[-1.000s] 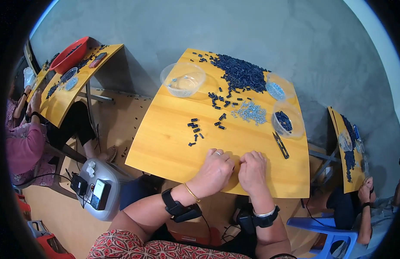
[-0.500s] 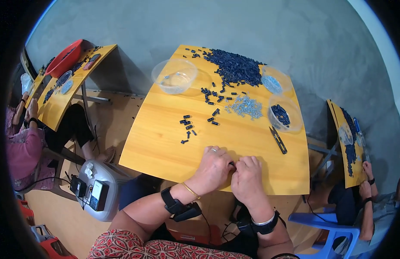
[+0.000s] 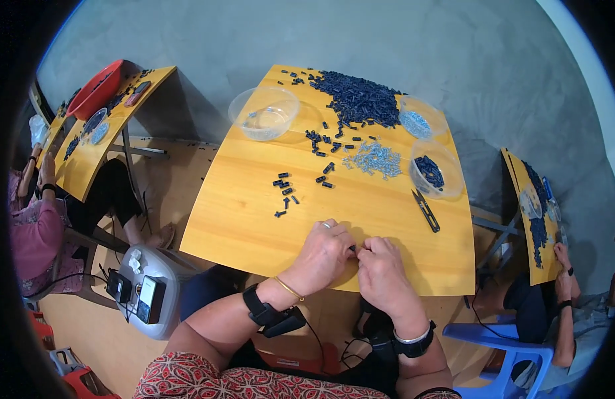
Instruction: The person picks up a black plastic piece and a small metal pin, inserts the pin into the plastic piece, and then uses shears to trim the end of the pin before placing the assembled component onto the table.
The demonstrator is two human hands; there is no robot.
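We keep our hands close together at the near edge of the counter [image 3: 254, 219], knuckles almost touching. Our left hand [image 3: 324, 256] and right hand [image 3: 382, 274] are both curled, fingertips pinched on a small dark part [image 3: 353, 249] held between them just above the wood; only a sliver of it shows, so we cannot tell its shape.

Past our hands, toward the middle of the counter, a loose scatter of small dark pieces [image 3: 285, 189] lies to the left, and black snips [image 3: 425, 211] lie toward the right edge. Beyond the snips stands a clear bowl with dark parts [image 3: 435, 170], and beside it a patch of small pale metal bits [image 3: 376, 158]. At the far edge sits the big heap of dark parts [image 3: 357, 100], with an empty-looking clear bowl [image 3: 263, 112] at the far left corner and another clear bowl of pale bits [image 3: 419, 120] at the far right.

Off to both sides, other people work at similar yellow counters; the left one carries a red basin [image 3: 95, 90].
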